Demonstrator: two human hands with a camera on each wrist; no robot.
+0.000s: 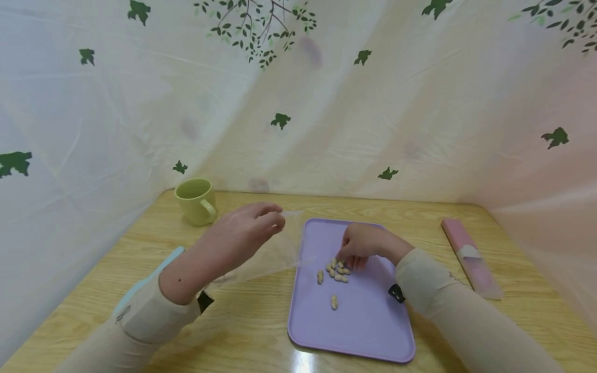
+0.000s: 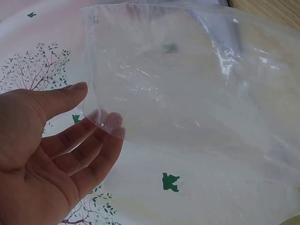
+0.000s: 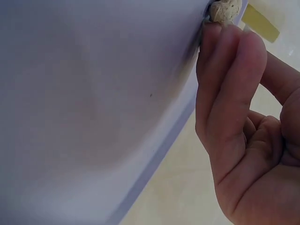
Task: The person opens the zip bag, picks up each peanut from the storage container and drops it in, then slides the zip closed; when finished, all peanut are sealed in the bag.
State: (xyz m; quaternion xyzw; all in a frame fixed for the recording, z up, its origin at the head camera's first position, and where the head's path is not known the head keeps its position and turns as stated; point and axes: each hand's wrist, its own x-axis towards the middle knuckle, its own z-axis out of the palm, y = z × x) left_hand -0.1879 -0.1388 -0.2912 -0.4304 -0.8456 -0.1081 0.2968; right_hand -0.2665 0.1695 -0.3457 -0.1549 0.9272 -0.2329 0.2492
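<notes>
My left hand (image 1: 244,230) holds a clear plastic bag (image 2: 178,89) by its edge, left of the tray. In the left wrist view its fingertips lie behind the film, and the thumb is at the bag's border. Over the lilac tray (image 1: 359,326), my right hand (image 1: 366,242) reaches down to a cluster of peanuts (image 1: 341,278). The right wrist view has a peanut (image 3: 225,10) at the fingertips of that hand, which appear to pinch it; the thumb tip is hidden. Two more peanuts lie apart from the cluster, one nearer the tray's front (image 1: 334,302).
A green mug (image 1: 193,203) stands at the table's back left. Under the left forearm lies a light blue flat object (image 1: 144,282), partly covered. To the right of the tray is a pink folded item (image 1: 459,241) with a pale band. A patterned curtain (image 1: 326,134) surrounds the table.
</notes>
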